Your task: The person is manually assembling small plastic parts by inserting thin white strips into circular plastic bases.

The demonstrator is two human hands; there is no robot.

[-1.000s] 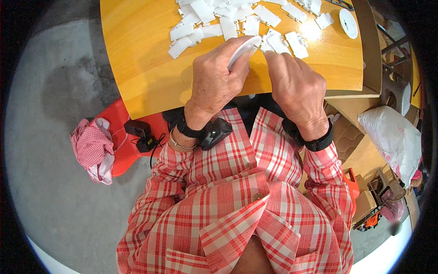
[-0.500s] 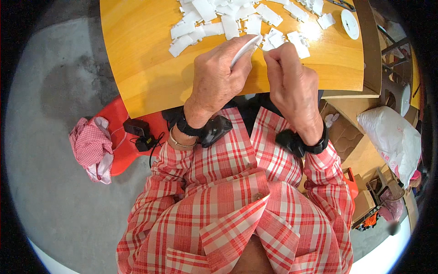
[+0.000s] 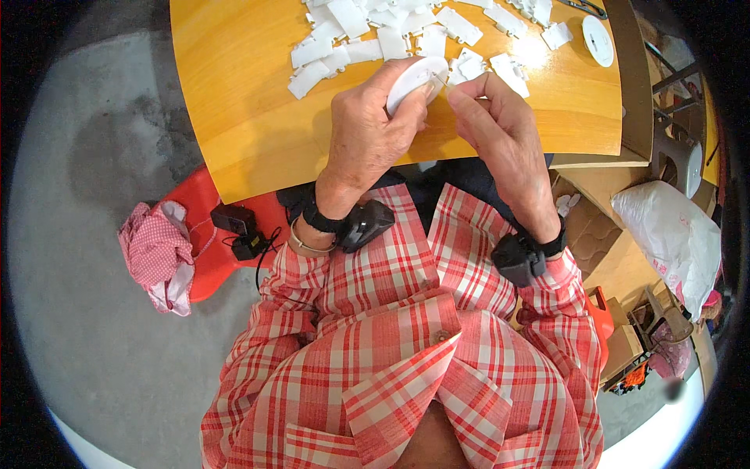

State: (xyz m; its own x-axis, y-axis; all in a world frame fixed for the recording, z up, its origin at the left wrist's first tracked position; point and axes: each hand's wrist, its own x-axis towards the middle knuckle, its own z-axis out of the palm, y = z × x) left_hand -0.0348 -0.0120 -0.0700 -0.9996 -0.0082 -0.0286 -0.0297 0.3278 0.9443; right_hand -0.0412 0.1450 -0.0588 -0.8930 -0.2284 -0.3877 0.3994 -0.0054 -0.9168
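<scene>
**A:** What do you have in the upper middle of the frame?

**B:** I see my left hand (image 3: 367,133) there, closed around a white oval plastic piece (image 3: 416,76). The thumb and fingers grasp it from below, and its rounded top stands out above them. It is held in the air over the near part of the yellow wooden table (image 3: 250,117), not lying on it.

**A:** And the other hand?

**B:** My right hand (image 3: 500,141) is just beside it, to the right in the frame. Its thumb and first finger are pinched together on a thin light stick or wire (image 3: 445,80). It is very small in the picture, so I cannot tell what it is. Its tip comes to the edge of the white piece.

**A:** What lies behind the hands?

**B:** At the top of the frame there is a heap of flat white plastic parts (image 3: 391,35), spread over the table, many touching each other. In the upper right of the frame a single white round disc (image 3: 598,39) lies apart from the heap.

**A:** Anything lower down?

**B:** Both wrists carry black bands with small black devices; I wear a red and white checked shirt (image 3: 391,336). At the left of the frame a red stool (image 3: 207,258) stands on the grey floor with a pink checked cloth (image 3: 156,250) on its edge.
</scene>
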